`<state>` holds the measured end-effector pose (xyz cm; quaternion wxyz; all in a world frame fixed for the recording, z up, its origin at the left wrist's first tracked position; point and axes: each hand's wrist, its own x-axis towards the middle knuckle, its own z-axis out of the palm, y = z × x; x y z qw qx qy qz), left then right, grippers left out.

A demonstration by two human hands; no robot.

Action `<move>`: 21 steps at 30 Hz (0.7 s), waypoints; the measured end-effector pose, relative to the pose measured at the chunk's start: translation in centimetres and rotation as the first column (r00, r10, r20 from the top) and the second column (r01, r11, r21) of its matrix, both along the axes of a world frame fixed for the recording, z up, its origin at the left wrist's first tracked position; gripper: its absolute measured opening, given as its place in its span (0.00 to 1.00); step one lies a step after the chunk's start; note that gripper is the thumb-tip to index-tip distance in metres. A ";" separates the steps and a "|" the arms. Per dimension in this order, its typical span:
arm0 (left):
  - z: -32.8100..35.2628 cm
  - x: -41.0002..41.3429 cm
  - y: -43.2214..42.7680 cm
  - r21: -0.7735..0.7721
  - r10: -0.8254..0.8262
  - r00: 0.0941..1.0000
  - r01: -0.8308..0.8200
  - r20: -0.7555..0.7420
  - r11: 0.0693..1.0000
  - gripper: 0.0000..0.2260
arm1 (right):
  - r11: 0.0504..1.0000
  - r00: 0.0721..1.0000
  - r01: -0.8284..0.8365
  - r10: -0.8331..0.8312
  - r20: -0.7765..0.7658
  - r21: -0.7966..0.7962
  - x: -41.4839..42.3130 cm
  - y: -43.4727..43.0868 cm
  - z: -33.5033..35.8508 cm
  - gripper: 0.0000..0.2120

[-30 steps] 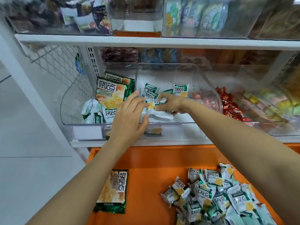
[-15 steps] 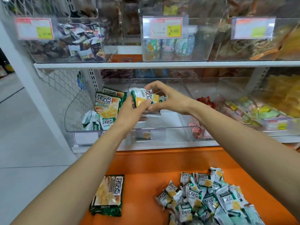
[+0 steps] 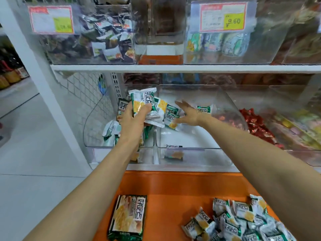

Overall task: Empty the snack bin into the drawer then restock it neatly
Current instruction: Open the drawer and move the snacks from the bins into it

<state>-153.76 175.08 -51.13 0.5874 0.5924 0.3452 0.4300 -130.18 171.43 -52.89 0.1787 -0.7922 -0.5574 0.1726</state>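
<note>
My left hand [image 3: 133, 120] grips a bunch of small green-and-white snack packets [image 3: 147, 105], held up in front of the clear snack bin [image 3: 225, 108] on the lower shelf. My right hand [image 3: 186, 112] reaches into that bin with fingers spread, touching more packets [image 3: 172, 115]. One packet [image 3: 204, 109] lies deeper in the bin and another [image 3: 173, 154] sits at its front. Below, the orange drawer [image 3: 166, 188] holds a pile of the same packets [image 3: 243, 221] and one large green pack [image 3: 129, 217].
A second clear bin [image 3: 97, 119] to the left holds large green packs. Bins of red sweets [image 3: 257, 122] and mixed sweets stand to the right. The upper shelf [image 3: 173, 68] carries more bins with price labels. Floor lies at left.
My left hand now holds the bunch of packets alone. My right hand has let go of them and moved back into the bin, fingers spread. The view has tilted upward.
</note>
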 end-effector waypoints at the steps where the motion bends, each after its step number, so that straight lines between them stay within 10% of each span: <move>1: 0.4 0.0 -0.2 -0.002 -0.005 1.000 0.005 0.001 1.000 0.45 | 0.999 1.000 0.009 -0.008 0.027 -0.041 0.2 0.9 -0.6 0.45; 10: 1.7 0.2 -0.8 0.006 -0.033 0.998 0.032 0.056 0.999 0.31 | 0.992 0.970 0.110 -0.095 0.226 -0.055 -0.1 3.8 -3.0 0.40; 13: 1.5 0.2 -0.7 -0.002 -0.035 0.998 0.035 0.047 0.999 0.42 | 0.996 0.990 0.091 -0.089 0.105 -0.016 -0.1 3.6 -2.7 0.33; 17: 1.7 0.0 -0.6 -0.006 -0.030 0.999 0.030 0.027 1.000 0.24 | 0.993 0.993 0.085 -0.078 -0.093 0.076 -0.1 2.6 -2.2 0.22; 21: 1.7 -0.4 -1.1 0.009 -0.020 1.000 0.020 0.009 1.000 0.40 | 0.980 0.968 0.085 -0.039 -0.247 0.181 -0.8 -0.7 -0.7 0.21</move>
